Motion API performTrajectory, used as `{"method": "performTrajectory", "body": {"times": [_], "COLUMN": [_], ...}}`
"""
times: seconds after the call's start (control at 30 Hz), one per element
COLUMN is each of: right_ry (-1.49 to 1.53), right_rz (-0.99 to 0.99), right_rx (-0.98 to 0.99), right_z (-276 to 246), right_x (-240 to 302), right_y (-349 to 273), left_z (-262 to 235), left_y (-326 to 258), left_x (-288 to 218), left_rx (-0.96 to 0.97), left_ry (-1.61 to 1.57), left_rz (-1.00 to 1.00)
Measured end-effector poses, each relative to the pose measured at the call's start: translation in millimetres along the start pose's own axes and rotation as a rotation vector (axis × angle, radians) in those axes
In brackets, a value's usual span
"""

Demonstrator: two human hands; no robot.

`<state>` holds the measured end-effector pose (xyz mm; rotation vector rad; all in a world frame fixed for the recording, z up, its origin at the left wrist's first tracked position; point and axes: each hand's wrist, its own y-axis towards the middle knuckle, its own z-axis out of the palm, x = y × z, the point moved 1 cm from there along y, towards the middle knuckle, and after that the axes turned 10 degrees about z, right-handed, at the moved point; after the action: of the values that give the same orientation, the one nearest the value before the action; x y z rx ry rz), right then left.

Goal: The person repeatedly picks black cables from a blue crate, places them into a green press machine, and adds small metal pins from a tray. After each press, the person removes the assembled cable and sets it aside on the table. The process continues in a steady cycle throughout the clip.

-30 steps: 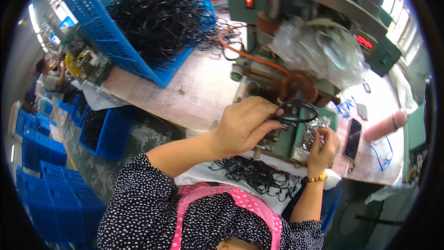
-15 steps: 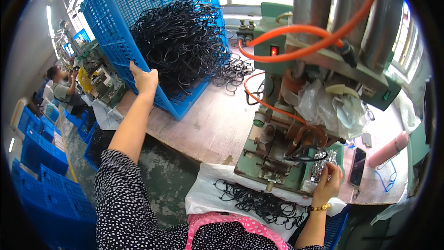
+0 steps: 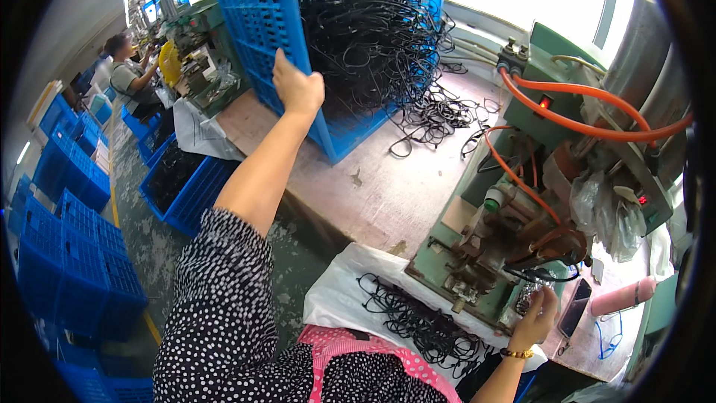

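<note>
My left hand [image 3: 298, 91] grips the near edge of a blue plastic crate [image 3: 261, 30] on the workbench, its thumb and fingers closed round the rim. Inside the crate lies a big tangled heap of thin black cable loops [image 3: 365, 37], some spilling out onto the bench [image 3: 365, 194]. My right hand [image 3: 534, 321] is at a small tray of shiny metal parts [image 3: 524, 297] on the green bench machine [image 3: 485, 254]. Its fingers are bent together; whatever they hold is too small to make out. Another dark loop [image 3: 526, 276] shows at the machine, just above that hand.
More black loops [image 3: 429, 321] lie on white cloth [image 3: 328, 298] across my lap. Orange air hoses [image 3: 582, 133] arch over the machine. A phone [image 3: 574, 307] and pink bottle [image 3: 623, 297] are at right. Blue crates [image 3: 74, 246] line the floor; a person [image 3: 134, 78] works farther back.
The view has turned left, so crate and machine appear farther right and more of the aisle shows. My left hand stays on the crate rim, my right hand by the metal parts.
</note>
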<state>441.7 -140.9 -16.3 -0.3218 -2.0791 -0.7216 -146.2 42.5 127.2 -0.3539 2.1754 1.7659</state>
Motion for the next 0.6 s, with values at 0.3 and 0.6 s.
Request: {"method": "performTrajectory", "body": {"times": [0.3,0.6], "right_ry": [-0.117,0.095], "right_rz": [-0.114,-0.031], "right_rx": [-0.030,0.029], "right_z": [2,2], "right_x": [-12,-9], "right_y": [3,-4], "left_z": [-7,-22], "left_y": [0,-14], "left_x": [-14,-12], "left_rx": [-0.008,-0.065], "left_ry": [-0.079,-0.083], "left_rz": [-0.089,0.062]}}
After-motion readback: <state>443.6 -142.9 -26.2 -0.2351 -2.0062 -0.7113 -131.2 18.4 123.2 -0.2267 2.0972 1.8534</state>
